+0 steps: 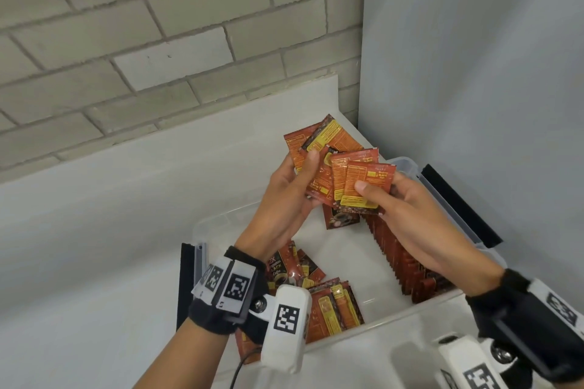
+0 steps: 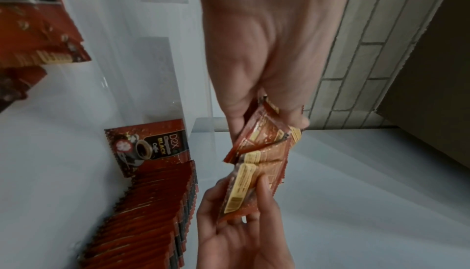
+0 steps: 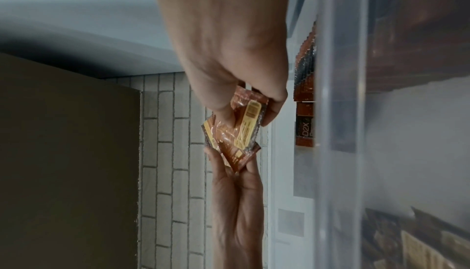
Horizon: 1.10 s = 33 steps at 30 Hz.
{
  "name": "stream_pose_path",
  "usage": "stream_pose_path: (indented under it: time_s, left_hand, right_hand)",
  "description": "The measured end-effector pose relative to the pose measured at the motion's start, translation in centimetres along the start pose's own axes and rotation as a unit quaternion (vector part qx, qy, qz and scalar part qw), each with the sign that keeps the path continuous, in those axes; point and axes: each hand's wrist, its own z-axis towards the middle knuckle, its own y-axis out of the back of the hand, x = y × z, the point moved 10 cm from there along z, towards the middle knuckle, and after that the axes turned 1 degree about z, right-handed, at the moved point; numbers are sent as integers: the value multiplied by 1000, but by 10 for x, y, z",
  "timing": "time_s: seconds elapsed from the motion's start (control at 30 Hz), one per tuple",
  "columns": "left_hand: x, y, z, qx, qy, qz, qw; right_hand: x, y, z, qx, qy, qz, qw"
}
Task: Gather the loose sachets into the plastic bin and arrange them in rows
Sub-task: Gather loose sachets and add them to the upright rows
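Pinching a fan of sachets [image 1: 319, 148] in the left hand [image 1: 284, 196], gripping two more [image 1: 363, 183] with the right hand [image 1: 407, 215] at 3 o'clock, above the bin [image 1: 407, 164]; standing row [image 1: 401, 259] at 5 o'clock.

You see glossy, crinkled foil sachets [image 1: 363, 183] catching the light; the bin [image 1: 407, 164] is clear, smooth plastic; the desk [image 1: 110, 215] looks matt white and smooth; the wall [image 1: 142, 25] behind is rough painted brick; your wrist straps [image 1: 218, 319] are black cloth.
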Motion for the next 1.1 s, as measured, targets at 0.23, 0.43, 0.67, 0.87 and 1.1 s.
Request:
stream_pose_path:
  time_s: [0.23,0.43,0.67,0.87,1.1]
  left_hand:
    - [-4,7,1,-27,-13,34,999]
    - [-3,2,0,3,-24,110,994]
    - [5,-9,-4,64,22,160,985]
    - [6,-12,-7,73,79,216,970]
    - [17,-31,-17,121,175,106,971]
  right_hand:
    - [3,6,1,-31,0,46,998]
    - [0,8,3,-31,-13,132,991]
    - [7,16,1,-58,22,89,994]
    - [8,8,-1,-19,14,67,998]
    - [9,-13,-6,64,10,64,996]
